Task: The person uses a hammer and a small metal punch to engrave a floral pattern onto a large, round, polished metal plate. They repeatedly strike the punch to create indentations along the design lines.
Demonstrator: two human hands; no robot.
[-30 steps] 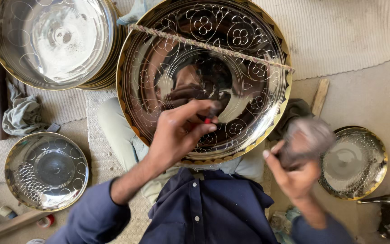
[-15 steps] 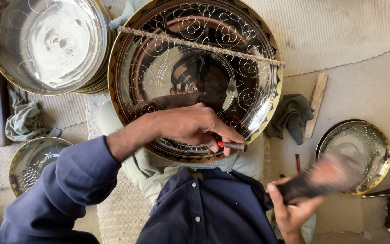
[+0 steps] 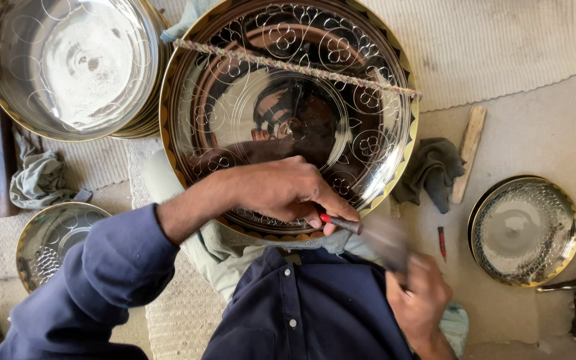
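One big engraved tray sits in the lap, with one stack of trays and two small dishes around. The left hand pinches one chisel at the tray's near rim; the right hand grips one blurred hammer.

Mirror-glossy metal on the big round engraved gold-rimmed tray, matt dark steel punch (red-tipped), rough woven beige mat behind.

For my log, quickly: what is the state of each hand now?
Left hand: closed, holding a small chisel against the large engraved plate.
Right hand: closed on a blurred hammer.
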